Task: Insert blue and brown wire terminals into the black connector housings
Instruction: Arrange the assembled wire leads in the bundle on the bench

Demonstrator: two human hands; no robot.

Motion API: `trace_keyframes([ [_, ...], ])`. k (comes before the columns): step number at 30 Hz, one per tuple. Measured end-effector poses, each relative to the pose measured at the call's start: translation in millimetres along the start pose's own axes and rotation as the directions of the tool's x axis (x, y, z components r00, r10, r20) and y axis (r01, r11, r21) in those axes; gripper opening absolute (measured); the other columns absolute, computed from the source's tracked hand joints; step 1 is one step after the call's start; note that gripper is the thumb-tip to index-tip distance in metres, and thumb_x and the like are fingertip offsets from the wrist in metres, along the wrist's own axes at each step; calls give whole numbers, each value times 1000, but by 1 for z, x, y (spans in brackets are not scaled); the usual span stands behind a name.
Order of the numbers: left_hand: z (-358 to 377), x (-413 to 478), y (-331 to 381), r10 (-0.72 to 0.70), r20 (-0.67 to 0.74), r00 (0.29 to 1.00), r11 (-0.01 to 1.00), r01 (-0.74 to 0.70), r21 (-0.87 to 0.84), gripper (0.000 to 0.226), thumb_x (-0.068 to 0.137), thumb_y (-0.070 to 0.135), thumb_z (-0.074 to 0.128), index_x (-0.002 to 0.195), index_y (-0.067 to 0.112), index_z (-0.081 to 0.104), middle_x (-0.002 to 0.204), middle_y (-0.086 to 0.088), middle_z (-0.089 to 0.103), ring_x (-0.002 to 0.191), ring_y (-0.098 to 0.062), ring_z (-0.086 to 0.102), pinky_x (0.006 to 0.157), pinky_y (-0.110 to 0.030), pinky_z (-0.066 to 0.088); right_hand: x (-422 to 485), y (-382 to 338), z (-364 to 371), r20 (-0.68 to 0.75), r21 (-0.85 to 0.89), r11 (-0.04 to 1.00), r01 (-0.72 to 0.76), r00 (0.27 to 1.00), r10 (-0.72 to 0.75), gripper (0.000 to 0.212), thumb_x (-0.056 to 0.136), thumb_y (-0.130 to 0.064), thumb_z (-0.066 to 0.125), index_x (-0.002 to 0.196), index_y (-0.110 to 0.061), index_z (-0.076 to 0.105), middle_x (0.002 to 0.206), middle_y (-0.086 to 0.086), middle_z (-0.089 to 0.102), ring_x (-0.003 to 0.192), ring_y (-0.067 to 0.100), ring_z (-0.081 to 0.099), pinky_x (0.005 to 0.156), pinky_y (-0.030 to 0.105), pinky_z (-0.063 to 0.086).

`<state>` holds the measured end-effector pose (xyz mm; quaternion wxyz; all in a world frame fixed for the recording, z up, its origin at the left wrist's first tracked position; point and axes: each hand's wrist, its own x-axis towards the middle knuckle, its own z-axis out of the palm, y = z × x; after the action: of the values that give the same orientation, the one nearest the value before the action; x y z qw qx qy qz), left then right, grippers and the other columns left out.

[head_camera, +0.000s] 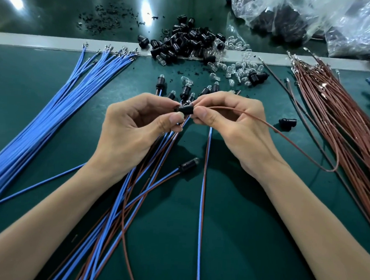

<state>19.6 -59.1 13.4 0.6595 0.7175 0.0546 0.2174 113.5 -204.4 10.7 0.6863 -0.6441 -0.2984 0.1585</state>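
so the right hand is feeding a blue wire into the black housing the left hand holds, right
Not quite. The wire pinched in the right hand is brown, not blue, as the head view shows. The rest is right: its end goes to the black housing, which the left hand holds.

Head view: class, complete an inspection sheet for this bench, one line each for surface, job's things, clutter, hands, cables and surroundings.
Surface: green mat, pale strip across the far side.
Job's things: black housing at the fingertips; housing pile and clear bulbs beyond.
Clutter: black crumbs scattered past the strip.
Grippers: left hand pinches the black housing; right hand pinches the brown wire at the housing.
Cables: blue wires left, brown wires right, assembled pairs under the hands.
Surroundings: plastic bags top right.
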Motion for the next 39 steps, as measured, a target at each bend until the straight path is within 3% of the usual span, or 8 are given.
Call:
trace_keyframes([
  [9, 0, -1, 0, 11, 4, 1000, 1000, -11, 10, 18, 75, 10, 68, 93, 11, 66, 75, 9, 73, 66, -6, 69, 68, -14, 52, -3, -1, 9, -42, 27, 999, 44, 998, -43, 17, 78, -6, 70, 70, -21, 66, 77, -8, 67, 68, 8, 62, 59, 19, 48],
  [18, -2, 2, -1, 6, 15, 1000, 999, -6, -52, 16, 75, 11, 67, 89, 8, 60, 77, 4, 73, 68, -12, 70, 70, -20, 54, -4, -1, 12, -77, 122, 992, -16, 997, 25, 9, 89, -6, 61, 82, -12, 60, 72, -3, 69, 64, 13, 67, 59, 22, 52],
  [26, -6, 5, -3, -59, -84, 995, 989, 47, -143, 14, 79, 25, 67, 86, 16, 58, 83, 1, 72, 71, -16, 70, 71, -22, 53, 0, -4, 1, -138, 246, 969, -16, 989, 51, 7, 88, -12, 58, 81, -12, 59, 69, -1, 67, 60, 14, 61, 59, 22, 50],
  [31, -4, 3, -2, 11, -49, 999, 999, -12, -31, 15, 77, 15, 69, 90, 14, 61, 78, 7, 72, 69, -10, 69, 70, -17, 52, -1, -5, 2, -118, 220, 976, 10, 993, 17, 7, 88, -12, 58, 82, -15, 60, 70, 0, 67, 60, 14, 61, 61, 23, 49],
  [35, -2, 1, -1, 37, -13, 999, 999, -37, 6, 16, 75, 12, 69, 89, 13, 62, 77, 11, 72, 66, -5, 68, 68, -13, 51, -1, -4, 5, -99, 117, 993, 27, 995, -16, 18, 96, -12, 50, 99, -21, 66, 77, 0, 72, 65, 13, 67, 66, 22, 52],
  [39, 1, -1, 1, 75, -12, 997, 995, -74, 62, 14, 74, 15, 68, 88, 17, 65, 73, 16, 71, 63, -4, 68, 65, -14, 52, -4, -4, 9, -34, 40, 999, 1, 999, 0, 14, 91, -9, 60, 96, -17, 71, 81, -3, 73, 74, 9, 69, 70, 18, 52],
])
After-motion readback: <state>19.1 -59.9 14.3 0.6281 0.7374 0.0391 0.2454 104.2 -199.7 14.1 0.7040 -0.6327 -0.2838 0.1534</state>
